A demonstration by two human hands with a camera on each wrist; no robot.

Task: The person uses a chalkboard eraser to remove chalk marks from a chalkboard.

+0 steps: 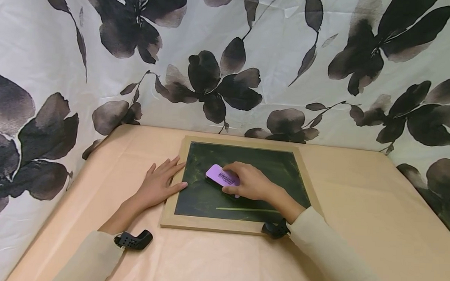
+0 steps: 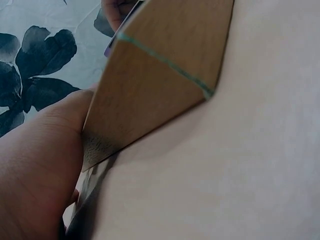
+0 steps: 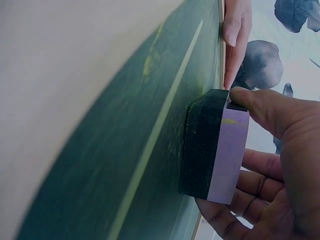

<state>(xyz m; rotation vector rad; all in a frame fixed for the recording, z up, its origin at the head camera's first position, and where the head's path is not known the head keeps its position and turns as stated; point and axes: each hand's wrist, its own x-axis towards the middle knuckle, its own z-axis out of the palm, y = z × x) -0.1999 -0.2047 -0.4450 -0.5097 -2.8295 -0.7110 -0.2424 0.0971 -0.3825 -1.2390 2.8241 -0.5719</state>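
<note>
In the head view, the right hand (image 1: 251,183) pinches a purple eraser (image 1: 223,176) at mid-frame on the chalkboard (image 1: 202,205), while the left hand (image 1: 160,184), left of centre, rests straight, spread fingers on its wooden edge. The left wrist view shows that hand at lower left against the board. In the right wrist view, thumb and fingers clasp the eraser right of centre, beside a pale chalk line (image 3: 157,125) slanting down the frame.

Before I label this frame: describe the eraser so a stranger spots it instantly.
On the peach tabletop lies a wood-framed chalkboard. Near the board's middle, the right hand grips the chalkboard eraser. Its light purple top with black print, over a dark pad, sets it apart from the dark green board and wooden frame.
</note>
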